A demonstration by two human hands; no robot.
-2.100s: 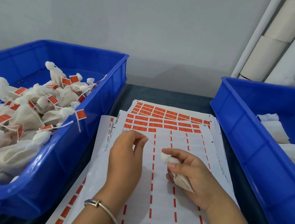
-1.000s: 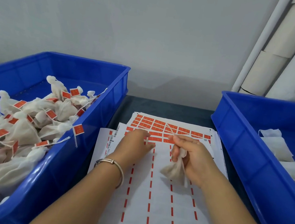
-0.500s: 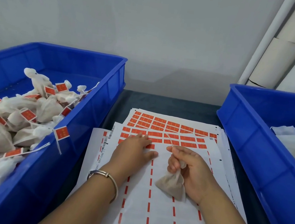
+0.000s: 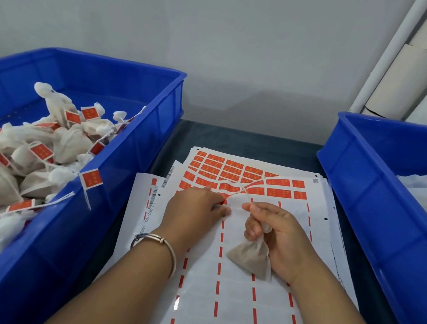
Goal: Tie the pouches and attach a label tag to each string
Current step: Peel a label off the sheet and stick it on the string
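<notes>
My right hand (image 4: 281,237) grips the neck of a small beige pouch (image 4: 250,259), which hangs below the fingers over the label sheet (image 4: 219,283). The pouch's thin white string (image 4: 246,193) runs up and left from my thumb and forefinger. My left hand (image 4: 196,204) lies on the sheet beside it, and its thumb and fingers pinch a red label (image 4: 225,202) at the edge of the red rows. There the sheet bulges upward. Most of the sheet near me holds only peeled white backing with red strips.
A blue bin (image 4: 131,168) on the left holds several tied pouches with red tags (image 4: 92,178). A second blue bin (image 4: 380,198) on the right holds white pouches (image 4: 419,187). More label sheets (image 4: 233,164) lie stacked behind. White rolls (image 4: 417,65) lean at the back right.
My left hand went from lying flat on the sheet to pinching a label, and the sheet now lifts there. My right hand holds the pouch in about the same spot.
</notes>
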